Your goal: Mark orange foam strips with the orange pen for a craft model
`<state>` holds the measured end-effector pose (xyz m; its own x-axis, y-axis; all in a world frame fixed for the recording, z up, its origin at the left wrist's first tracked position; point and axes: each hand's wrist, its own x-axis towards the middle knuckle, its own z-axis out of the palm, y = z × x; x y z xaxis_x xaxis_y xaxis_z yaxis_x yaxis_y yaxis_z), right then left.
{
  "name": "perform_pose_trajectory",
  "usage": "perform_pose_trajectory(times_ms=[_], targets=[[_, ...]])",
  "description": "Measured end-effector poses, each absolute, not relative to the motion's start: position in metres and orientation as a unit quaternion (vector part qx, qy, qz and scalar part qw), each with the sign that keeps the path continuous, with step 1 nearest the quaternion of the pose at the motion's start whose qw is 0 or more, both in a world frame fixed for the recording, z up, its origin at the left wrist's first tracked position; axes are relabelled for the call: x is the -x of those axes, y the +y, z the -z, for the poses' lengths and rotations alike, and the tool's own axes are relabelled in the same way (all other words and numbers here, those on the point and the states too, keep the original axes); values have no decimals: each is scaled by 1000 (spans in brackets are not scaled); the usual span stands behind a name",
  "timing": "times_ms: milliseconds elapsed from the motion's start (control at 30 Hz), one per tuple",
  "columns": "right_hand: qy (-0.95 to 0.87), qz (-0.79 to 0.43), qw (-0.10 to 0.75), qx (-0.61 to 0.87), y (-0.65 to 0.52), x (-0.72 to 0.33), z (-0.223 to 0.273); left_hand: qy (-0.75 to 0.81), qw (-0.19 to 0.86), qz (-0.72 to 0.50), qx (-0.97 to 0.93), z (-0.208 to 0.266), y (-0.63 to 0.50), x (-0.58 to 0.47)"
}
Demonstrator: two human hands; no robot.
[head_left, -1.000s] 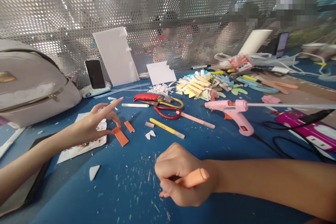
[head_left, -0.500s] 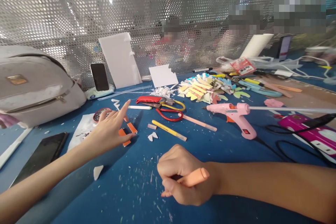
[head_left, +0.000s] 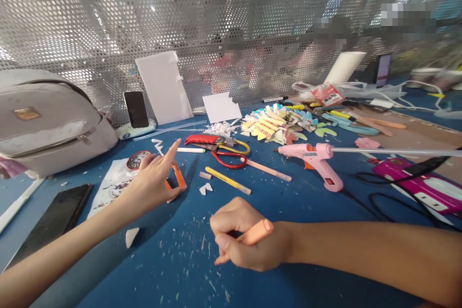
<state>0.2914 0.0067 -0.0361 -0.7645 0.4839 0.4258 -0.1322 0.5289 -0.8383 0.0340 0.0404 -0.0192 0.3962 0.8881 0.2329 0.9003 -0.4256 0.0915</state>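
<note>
My right hand (head_left: 243,236) is closed around an orange marker (head_left: 258,232), whose thick end sticks out above the thumb. Its lower end points down to the blue table, mostly hidden by the fingers. My left hand (head_left: 159,175) reaches forward, index finger stretched out and thumb spread apart. Between its thumb and fingers is a small orange piece (head_left: 179,176), apparently touched by the thumb tip; whether it is gripped is unclear. Just right of this hand lie a yellow marker (head_left: 227,180), a small pinkish piece (head_left: 205,175) and a white paper scrap (head_left: 206,189).
Scissors (head_left: 231,160) and a red-handled cutter (head_left: 200,139) lie before a pile of paper cutouts (head_left: 272,122). A pink glue gun (head_left: 314,154) and magenta power strip (head_left: 415,187) with cables are at right. At left are a backpack (head_left: 54,125) and dark phone (head_left: 54,221).
The view has shifted slightly. The orange piece by my left hand now lies at a steeper angle, closer to the thumb. My right hand still holds the orange marker.
</note>
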Motion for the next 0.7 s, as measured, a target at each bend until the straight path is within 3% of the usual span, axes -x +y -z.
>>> perform_pose_trajectory(times_ms=[267,467,700], targets=[[-736,-537,360,198,14,-292,35,-497,-83,188,843,12,-35,-53],[-756,-542,321,177,9,-291,31,-450,-252,218,828,40,-66,-52],[-818,-458,304,169,5,-286,35,-419,-260,259,831,54,-66,-49]])
